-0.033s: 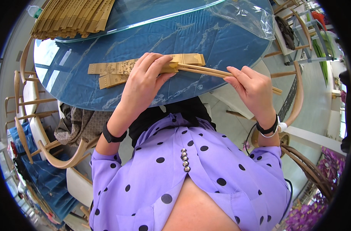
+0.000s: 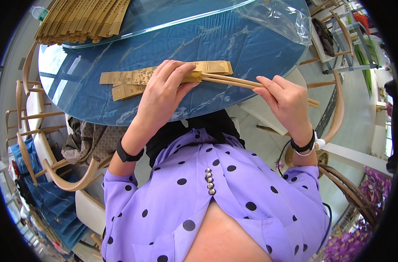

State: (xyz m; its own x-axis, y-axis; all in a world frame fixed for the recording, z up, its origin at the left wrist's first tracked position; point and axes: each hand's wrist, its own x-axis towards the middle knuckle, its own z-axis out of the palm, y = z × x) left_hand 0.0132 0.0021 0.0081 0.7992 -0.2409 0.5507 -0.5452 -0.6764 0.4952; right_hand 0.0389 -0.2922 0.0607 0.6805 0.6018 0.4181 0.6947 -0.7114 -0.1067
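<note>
My left hand (image 2: pixel 164 94) pinches a tan paper sleeve (image 2: pixel 194 77) flat on the near edge of the round blue table (image 2: pixel 234 39). My right hand (image 2: pixel 284 102) grips a pair of wooden chopsticks (image 2: pixel 231 81) near their thick end. Their tips sit in the mouth of the sleeve under my left fingers. More flat tan sleeves (image 2: pixel 124 78) lie on the table to the left of that hand, and another (image 2: pixel 216 66) just behind it.
A pile of tan sleeved chopsticks (image 2: pixel 81 19) lies on the glass turntable (image 2: pixel 172 13) at the far left. A clear plastic bag (image 2: pixel 279 17) lies at the far right. Wooden chairs (image 2: pixel 72 181) stand on my left, one holding a patterned cloth (image 2: pixel 87 142).
</note>
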